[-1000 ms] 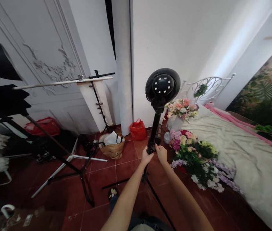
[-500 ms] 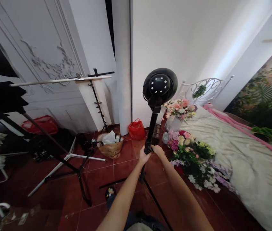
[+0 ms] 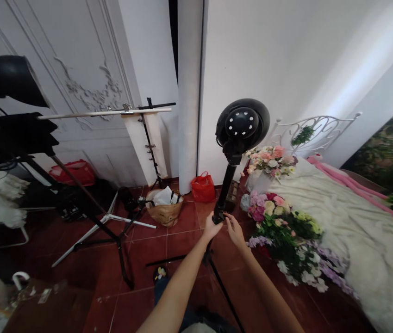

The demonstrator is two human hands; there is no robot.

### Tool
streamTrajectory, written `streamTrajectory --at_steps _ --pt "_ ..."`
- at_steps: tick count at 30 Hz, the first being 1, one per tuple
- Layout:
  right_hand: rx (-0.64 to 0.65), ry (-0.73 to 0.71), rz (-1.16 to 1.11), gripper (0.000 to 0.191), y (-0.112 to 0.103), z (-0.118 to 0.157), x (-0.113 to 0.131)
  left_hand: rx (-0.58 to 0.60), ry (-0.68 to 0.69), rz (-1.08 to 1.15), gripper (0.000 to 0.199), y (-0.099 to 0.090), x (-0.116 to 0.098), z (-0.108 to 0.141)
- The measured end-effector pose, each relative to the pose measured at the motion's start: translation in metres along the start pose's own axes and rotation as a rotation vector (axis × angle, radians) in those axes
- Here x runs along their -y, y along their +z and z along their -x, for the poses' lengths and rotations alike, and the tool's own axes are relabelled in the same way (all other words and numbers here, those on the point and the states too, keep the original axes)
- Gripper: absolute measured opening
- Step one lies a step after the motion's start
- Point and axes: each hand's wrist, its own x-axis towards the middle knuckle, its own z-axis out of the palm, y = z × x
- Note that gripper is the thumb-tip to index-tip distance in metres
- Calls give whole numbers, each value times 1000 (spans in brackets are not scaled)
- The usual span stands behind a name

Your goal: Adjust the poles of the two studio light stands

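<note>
In front of me stands a black light stand [image 3: 229, 182] with a round black studio lamp [image 3: 243, 122] on top, its back dotted with white spots. My left hand [image 3: 212, 225] is wrapped round the pole just under a black collar. At the right side of that collar, my right hand [image 3: 235, 230] has thumb and fingertips pinched at what looks like its small knob; the knob is mostly hidden. The stand's dark legs [image 3: 222, 282] spread over the floor between my arms.
Flower bunches [image 3: 286, 231] lie right of the stand, beside a bed with a pale cover [image 3: 349, 217]. A wicker basket [image 3: 165, 213] and a red bag [image 3: 203, 187] sit by the wall. Other stands [image 3: 116, 238] and a black lamp [image 3: 15, 79] are at left.
My right hand has loosened from round the pole and drawn back to the right, fingertips now at the collar. My left hand keeps its grip. The view has turned slightly left.
</note>
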Motion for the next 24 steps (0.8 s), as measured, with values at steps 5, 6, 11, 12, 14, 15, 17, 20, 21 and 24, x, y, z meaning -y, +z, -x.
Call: streamTrajectory --at_steps 5,6,11,12,14,15,17,20,21,24 --pt "57 -41 8 48 -5 2 -13 13 13 -50 23 -2 0 0" --pt "73 -58 12 48 -6 2 -17 21 22 -56 23 -2 1 0" --pt "149 -133 50 44 -10 -5 -33 18 33 -71 23 -2 5 -2" --pt "151 -137 56 44 -11 -6 -35 17 30 -74 23 -1 6 -3" --pt "142 -138 64 43 -10 -8 -39 24 27 -73 23 -1 7 -3" --pt "132 -137 66 43 -10 -9 -40 28 26 -67 23 0 7 -3" --pt "108 -124 67 42 -7 -10 -42 25 14 -47 23 0 7 -3" --pt "55 -79 49 41 -1 -11 -42 4 -8 -31 23 1 8 -3" --pt "30 -56 40 40 2 -12 -42 -1 -10 -35 22 1 8 -3" --pt "-38 26 24 40 8 -15 -37 0 -2 -69 20 0 8 -2"
